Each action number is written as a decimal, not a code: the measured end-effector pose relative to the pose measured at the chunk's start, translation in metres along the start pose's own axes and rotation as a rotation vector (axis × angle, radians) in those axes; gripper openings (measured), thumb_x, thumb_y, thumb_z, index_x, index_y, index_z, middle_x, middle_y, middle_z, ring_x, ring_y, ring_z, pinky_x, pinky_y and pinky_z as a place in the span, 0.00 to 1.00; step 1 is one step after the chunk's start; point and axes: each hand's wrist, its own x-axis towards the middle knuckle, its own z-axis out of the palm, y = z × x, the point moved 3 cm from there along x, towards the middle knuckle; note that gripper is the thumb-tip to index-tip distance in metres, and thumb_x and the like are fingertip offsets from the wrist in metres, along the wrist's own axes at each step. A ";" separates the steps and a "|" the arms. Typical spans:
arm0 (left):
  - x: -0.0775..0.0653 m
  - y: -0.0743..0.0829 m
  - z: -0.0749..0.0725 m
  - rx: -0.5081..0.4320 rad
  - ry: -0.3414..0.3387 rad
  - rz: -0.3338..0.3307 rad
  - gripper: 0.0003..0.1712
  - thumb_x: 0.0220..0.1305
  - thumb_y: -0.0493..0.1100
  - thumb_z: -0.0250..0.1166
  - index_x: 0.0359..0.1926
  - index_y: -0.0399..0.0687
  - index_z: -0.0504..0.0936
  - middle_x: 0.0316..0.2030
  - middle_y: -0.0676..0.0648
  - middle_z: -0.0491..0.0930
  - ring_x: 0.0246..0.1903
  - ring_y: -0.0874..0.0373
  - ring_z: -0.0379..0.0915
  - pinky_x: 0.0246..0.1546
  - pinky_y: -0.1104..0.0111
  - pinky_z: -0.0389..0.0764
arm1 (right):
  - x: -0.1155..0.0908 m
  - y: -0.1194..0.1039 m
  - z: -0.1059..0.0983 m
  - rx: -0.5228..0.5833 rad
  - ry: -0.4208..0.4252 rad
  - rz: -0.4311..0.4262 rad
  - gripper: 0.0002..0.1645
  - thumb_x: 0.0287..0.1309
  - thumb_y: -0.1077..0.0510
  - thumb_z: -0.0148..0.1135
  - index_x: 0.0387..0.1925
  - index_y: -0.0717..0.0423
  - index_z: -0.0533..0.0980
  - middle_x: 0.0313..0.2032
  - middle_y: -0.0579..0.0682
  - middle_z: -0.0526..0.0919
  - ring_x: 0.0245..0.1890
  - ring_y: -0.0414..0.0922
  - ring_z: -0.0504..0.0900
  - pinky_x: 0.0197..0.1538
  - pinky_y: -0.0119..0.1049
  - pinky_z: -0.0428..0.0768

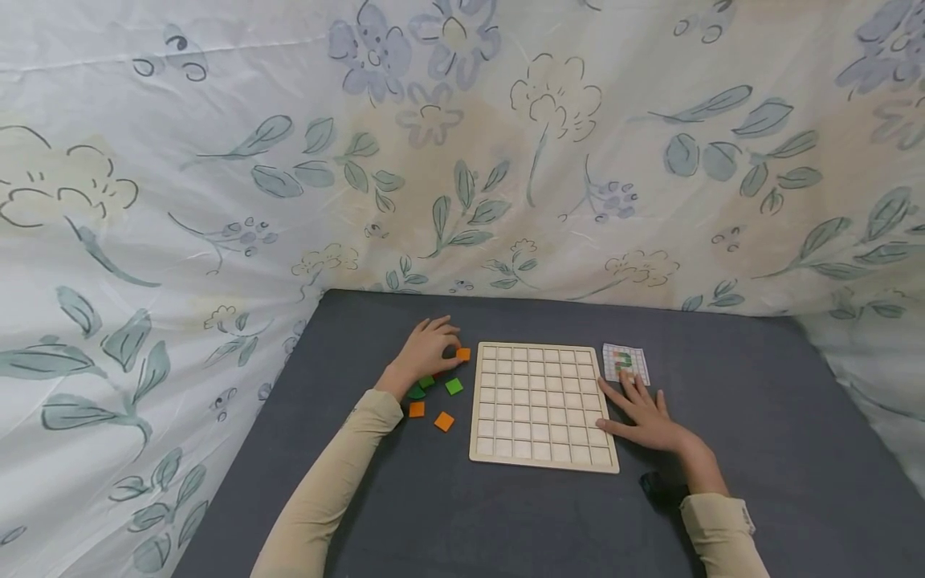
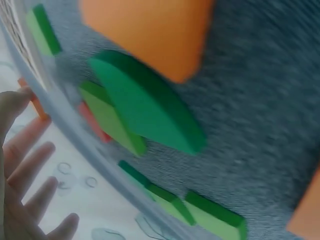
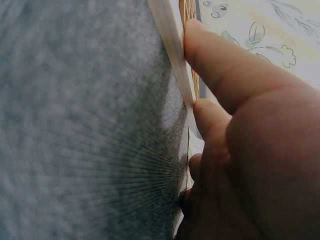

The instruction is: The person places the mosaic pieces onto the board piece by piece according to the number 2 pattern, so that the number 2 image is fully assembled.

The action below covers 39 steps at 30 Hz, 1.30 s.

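In the head view my left hand (image 1: 428, 350) pinches an orange square tile (image 1: 463, 354) between thumb and index finger, just left of the wooden grid board (image 1: 544, 466). The left wrist view shows that tile (image 2: 35, 102) edge-on at the fingertips, the other fingers spread. My right hand (image 1: 646, 416) lies with fingers extended over the board's right edge. Its thumb and index fingertip touch the board's rim, while other fingers reach onto a small printed pattern card (image 1: 611, 363). In the right wrist view the thumb (image 3: 200, 45) presses against the board's edge (image 3: 175, 55).
Loose tiles lie left of the board: a green square (image 1: 454, 386), orange squares (image 1: 444, 421) and a dark green rounded piece (image 2: 145, 100), with a red piece (image 2: 94, 121) partly hidden. A black object (image 1: 656, 488) sits beneath the right wrist. Floral cloth (image 1: 462, 177) hangs behind the dark table (image 1: 405, 514).
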 end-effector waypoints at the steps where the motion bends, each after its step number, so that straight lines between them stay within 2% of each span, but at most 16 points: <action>1: 0.000 0.002 -0.001 0.000 0.004 0.002 0.16 0.59 0.56 0.63 0.43 0.56 0.84 0.59 0.51 0.71 0.68 0.51 0.51 0.67 0.49 0.54 | 0.000 0.000 0.000 0.001 0.001 0.000 0.46 0.59 0.43 0.57 0.72 0.52 0.48 0.70 0.67 0.32 0.67 0.69 0.27 0.57 0.73 0.23; 7: 0.003 0.014 -0.006 0.001 0.021 0.030 0.16 0.59 0.57 0.62 0.43 0.57 0.83 0.60 0.52 0.71 0.69 0.52 0.50 0.68 0.50 0.53 | -0.001 -0.001 0.002 -0.031 0.015 0.008 0.46 0.60 0.42 0.56 0.72 0.51 0.48 0.70 0.67 0.33 0.68 0.68 0.27 0.58 0.72 0.24; 13: 0.006 0.024 -0.010 -0.057 0.037 0.073 0.15 0.58 0.56 0.63 0.42 0.55 0.84 0.60 0.50 0.71 0.68 0.51 0.51 0.68 0.49 0.53 | -0.003 -0.007 0.001 -0.041 0.030 0.008 0.45 0.61 0.43 0.55 0.72 0.51 0.48 0.70 0.67 0.35 0.68 0.67 0.27 0.58 0.72 0.25; 23: 0.013 0.037 -0.008 -0.054 0.013 0.084 0.18 0.58 0.58 0.62 0.45 0.57 0.83 0.61 0.52 0.70 0.69 0.53 0.50 0.69 0.51 0.50 | -0.008 -0.014 0.006 0.005 0.037 -0.038 0.40 0.63 0.47 0.53 0.71 0.53 0.51 0.70 0.69 0.36 0.68 0.66 0.27 0.59 0.71 0.23; 29: 0.018 0.044 -0.005 -0.057 0.027 0.101 0.18 0.57 0.60 0.62 0.43 0.58 0.83 0.60 0.53 0.70 0.68 0.53 0.52 0.68 0.51 0.54 | -0.008 -0.013 0.006 0.003 0.019 -0.020 0.40 0.64 0.47 0.52 0.71 0.54 0.49 0.70 0.68 0.35 0.68 0.66 0.26 0.59 0.70 0.21; 34: 0.022 0.050 -0.002 -0.064 0.028 0.115 0.18 0.58 0.61 0.61 0.43 0.59 0.83 0.60 0.53 0.70 0.68 0.53 0.52 0.67 0.51 0.55 | -0.007 -0.011 0.009 0.002 0.018 -0.008 0.40 0.65 0.46 0.51 0.72 0.53 0.48 0.70 0.66 0.34 0.69 0.64 0.26 0.60 0.68 0.20; 39: 0.025 0.056 -0.002 -0.069 0.015 0.118 0.18 0.58 0.61 0.61 0.43 0.59 0.84 0.60 0.53 0.70 0.68 0.53 0.53 0.67 0.52 0.56 | -0.007 -0.006 0.012 0.023 0.035 -0.042 0.40 0.65 0.46 0.50 0.72 0.50 0.47 0.70 0.67 0.34 0.69 0.62 0.24 0.60 0.66 0.17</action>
